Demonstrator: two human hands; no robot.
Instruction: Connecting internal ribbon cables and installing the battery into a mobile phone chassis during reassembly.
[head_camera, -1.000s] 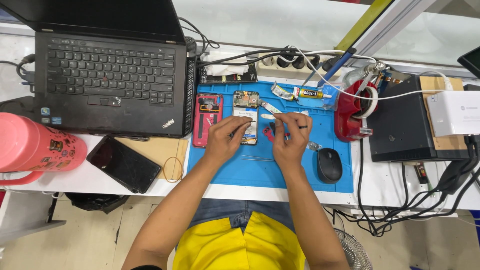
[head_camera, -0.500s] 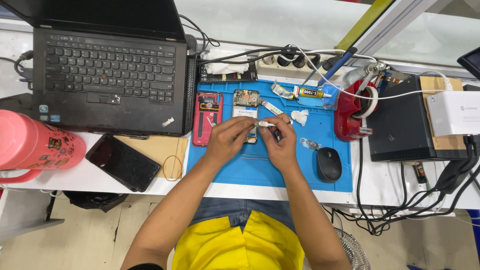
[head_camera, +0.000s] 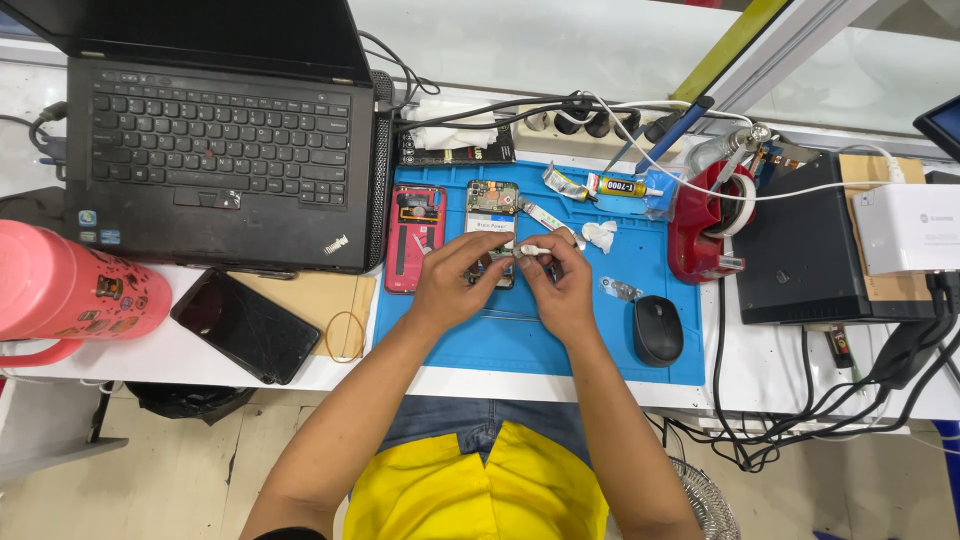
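At frame centre, an opened grey smartphone (head_camera: 492, 232) on the blue silicone mat (head_camera: 520, 340) is steadied by the left hand (head_camera: 455, 285); a small white strip (head_camera: 531, 250) is pinched in the right hand (head_camera: 560, 285). Fragile parts could be torn if the strip is tugged.

Screens first: the laptop screen (head_camera: 200, 25) at the upper left is dark, tilted back behind its keyboard. A black phone (head_camera: 246, 325) lies face up at lower left, glass dark. At the right edge, a sliver of another dark screen (head_camera: 942, 122) pokes in. A white box (head_camera: 907, 228) sits on brown cardboard at far right. A small glue tube (head_camera: 622, 186) with a yellow-and-white label lies top centre on the blue mat (head_camera: 520, 340). The opened phone (head_camera: 492, 232) mid-frame shows a white battery label.
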